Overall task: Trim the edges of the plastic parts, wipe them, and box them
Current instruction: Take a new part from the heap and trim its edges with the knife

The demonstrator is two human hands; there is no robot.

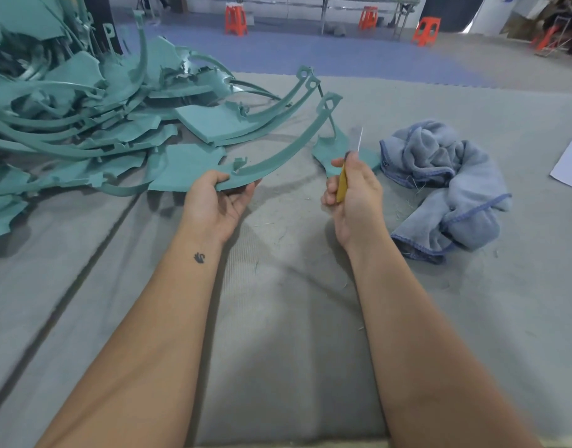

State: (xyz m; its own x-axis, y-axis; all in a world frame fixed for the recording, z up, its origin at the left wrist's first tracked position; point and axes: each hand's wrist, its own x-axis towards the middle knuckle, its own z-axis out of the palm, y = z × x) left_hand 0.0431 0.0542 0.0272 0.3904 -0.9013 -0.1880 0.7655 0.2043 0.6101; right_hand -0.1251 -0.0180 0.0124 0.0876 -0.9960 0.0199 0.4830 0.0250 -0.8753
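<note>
My left hand (pixel 218 202) grips the near end of a long curved teal plastic part (pixel 288 147), whose far end with a small loop rises up and away to the right. My right hand (pixel 356 192) holds a yellow-handled knife (pixel 342 185) with its thin blade pointing up, a short way right of the part and not touching it. A big pile of teal plastic parts (pixel 84 118) covers the left of the grey mat (pixel 288 318). A crumpled blue-grey cloth (pixel 446 185) lies to the right of my right hand.
One small teal piece (pixel 336 153) lies behind my right hand. A white sheet of paper (pixel 569 163) sits at the right edge. Orange stools (pixel 236 19) stand on the floor far behind. Fine plastic shavings dot the mat.
</note>
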